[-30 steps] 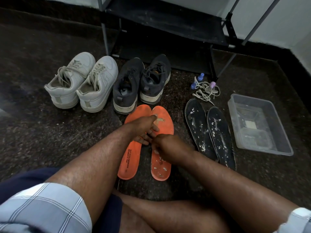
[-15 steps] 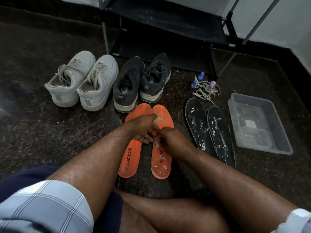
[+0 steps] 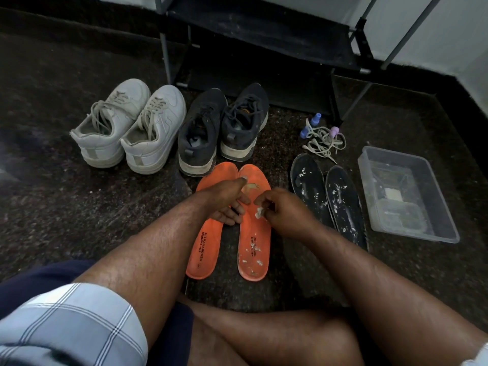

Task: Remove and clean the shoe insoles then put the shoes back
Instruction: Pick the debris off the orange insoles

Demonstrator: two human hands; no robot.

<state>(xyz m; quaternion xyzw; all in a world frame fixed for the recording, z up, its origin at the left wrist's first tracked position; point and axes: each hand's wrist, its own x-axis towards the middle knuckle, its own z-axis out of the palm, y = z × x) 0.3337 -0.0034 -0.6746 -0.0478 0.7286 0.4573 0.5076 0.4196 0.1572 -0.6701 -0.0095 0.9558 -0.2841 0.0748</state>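
Note:
Two orange insoles lie side by side on the floor, the left one (image 3: 204,249) plain and the right one (image 3: 254,249) flecked with white bits. My left hand (image 3: 227,202) rests across both with its fingers spread. My right hand (image 3: 280,210) pinches a small white wad (image 3: 258,213) over the right orange insole. Two black insoles (image 3: 309,191) (image 3: 343,202), spotted white, lie to the right. The white sneakers (image 3: 132,128) and the dark sneakers (image 3: 221,130) stand in a row behind.
A clear plastic tub (image 3: 412,228) sits at the far right. Loose laces (image 3: 322,141) and small blue and purple caps lie behind the black insoles. A black shoe rack (image 3: 264,30) stands at the back wall. My bare legs cross the foreground.
My right hand has lifted off the right orange insole and moved up and right, now showing the white wad between its fingers. My left hand stays on the insoles.

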